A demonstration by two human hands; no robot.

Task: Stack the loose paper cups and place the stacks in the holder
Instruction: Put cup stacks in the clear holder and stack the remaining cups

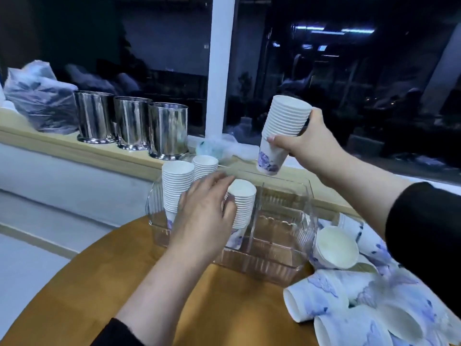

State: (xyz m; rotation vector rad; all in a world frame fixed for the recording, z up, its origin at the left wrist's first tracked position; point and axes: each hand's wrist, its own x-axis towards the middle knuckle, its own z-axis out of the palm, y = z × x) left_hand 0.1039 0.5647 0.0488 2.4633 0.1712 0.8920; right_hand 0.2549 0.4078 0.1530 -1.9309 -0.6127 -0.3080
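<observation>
My right hand grips a tilted stack of white paper cups with a blue flower print, held in the air above the far edge of the clear ribbed plastic holder on the round wooden table. My left hand wraps its fingers around a second stack of cups standing in the holder's near left compartment. At ten o'clock from that hand stand two more stacks in the holder. Loose printed cups lie on their sides at four o'clock from the holder. Three shiny steel canisters line the sill at eleven o'clock
</observation>
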